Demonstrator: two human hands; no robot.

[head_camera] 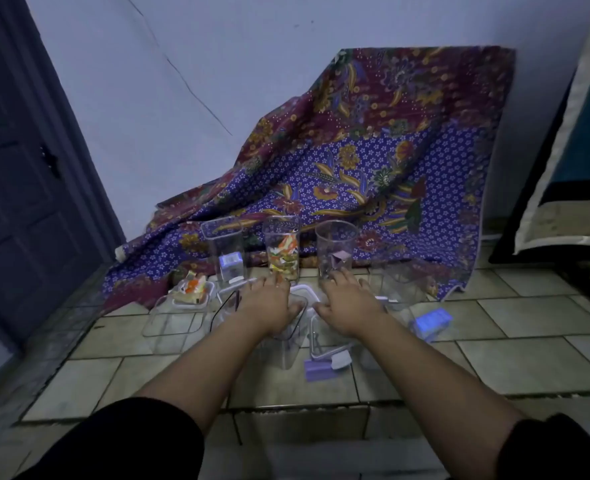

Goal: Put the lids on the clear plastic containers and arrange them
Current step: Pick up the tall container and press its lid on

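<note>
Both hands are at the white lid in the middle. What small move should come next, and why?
Probably press down evenly: the left hand and right hand lie flat on either side of the white lid, which seems to sit on the clear container. Whether it is already closed cannot be seen.

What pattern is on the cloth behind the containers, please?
The cloth is purple-and-maroon floral batik; the head view shows it best.
</note>
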